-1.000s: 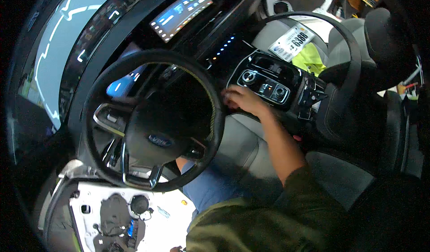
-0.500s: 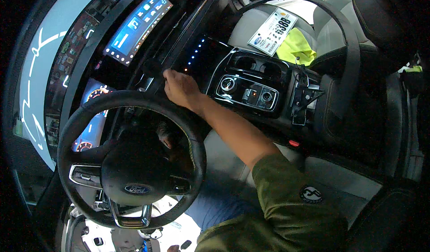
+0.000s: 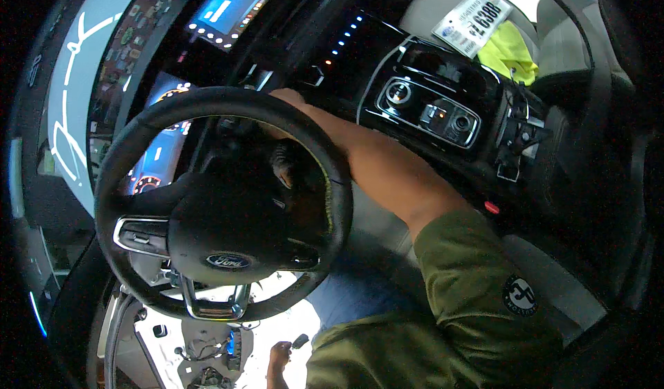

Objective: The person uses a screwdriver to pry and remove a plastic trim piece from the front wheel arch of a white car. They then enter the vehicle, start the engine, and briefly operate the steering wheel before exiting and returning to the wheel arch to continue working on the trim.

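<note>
My right arm reaches across to the dashboard, past the right side of the black steering wheel [image 3: 337, 205]. The wheel's upper rim partly covers my right hand [image 3: 286, 98], which is close to the panel beside the lit instrument display [image 3: 160, 155]. Its fingers are hidden, so their hold does not show. Low in the view, against a bright white area, my left hand [image 3: 279, 354] has its fingers curled. A small black oblong object [image 3: 299, 341] sits at its fingertips, too small to name for sure.
The touchscreen [image 3: 232, 5] glows above the dash. The centre console has a round dial [image 3: 398, 93] and cup holders behind a glossy rim. A white printed card [image 3: 472, 23] and a yellow-green cloth [image 3: 507, 55] lie on the far grey seat. A red buckle button [image 3: 492, 207] sits beside the console.
The view has shifted, so the wheel and console sit higher and further right. My right hand has moved from beside the wheel to behind its upper rim. More of my left hand now shows.
</note>
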The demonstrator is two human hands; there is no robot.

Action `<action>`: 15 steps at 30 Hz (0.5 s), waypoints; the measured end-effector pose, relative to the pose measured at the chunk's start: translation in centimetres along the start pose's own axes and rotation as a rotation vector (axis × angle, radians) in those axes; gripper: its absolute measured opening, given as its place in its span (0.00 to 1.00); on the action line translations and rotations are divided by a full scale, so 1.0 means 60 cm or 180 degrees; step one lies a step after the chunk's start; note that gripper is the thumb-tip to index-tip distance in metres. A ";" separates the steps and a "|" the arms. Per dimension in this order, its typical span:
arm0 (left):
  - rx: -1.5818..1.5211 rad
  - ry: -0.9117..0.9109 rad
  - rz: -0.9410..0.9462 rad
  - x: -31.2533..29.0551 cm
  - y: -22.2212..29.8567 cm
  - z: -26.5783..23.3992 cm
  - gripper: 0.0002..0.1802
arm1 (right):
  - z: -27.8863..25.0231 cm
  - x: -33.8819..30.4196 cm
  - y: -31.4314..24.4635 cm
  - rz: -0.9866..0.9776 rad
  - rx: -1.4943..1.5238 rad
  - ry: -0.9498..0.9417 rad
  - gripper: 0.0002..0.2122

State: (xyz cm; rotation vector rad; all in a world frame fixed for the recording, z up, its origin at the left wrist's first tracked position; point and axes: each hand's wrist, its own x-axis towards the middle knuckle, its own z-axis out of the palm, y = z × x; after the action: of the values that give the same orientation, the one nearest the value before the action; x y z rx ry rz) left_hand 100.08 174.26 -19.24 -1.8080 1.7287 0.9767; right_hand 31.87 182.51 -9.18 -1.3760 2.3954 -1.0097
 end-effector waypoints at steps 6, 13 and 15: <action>-0.0126 0.0033 0.0115 -0.004 -0.054 0.022 0.11 | 0.117 0.080 0.041 -0.0757 0.0669 0.0294 0.14; -0.0332 0.0077 0.0179 -0.004 -0.076 0.030 0.17 | 0.118 0.014 0.056 -0.1447 0.0839 0.1121 0.23; -0.0455 0.0111 0.0218 -0.010 -0.116 0.037 0.18 | 0.081 -0.069 -0.020 -0.1103 0.0189 0.1438 0.26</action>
State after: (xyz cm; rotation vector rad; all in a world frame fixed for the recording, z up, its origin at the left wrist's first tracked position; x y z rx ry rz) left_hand 106.56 177.11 -21.25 -1.8749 1.7930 1.1290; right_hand 37.31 183.28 -12.65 -1.7354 2.4356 -1.6198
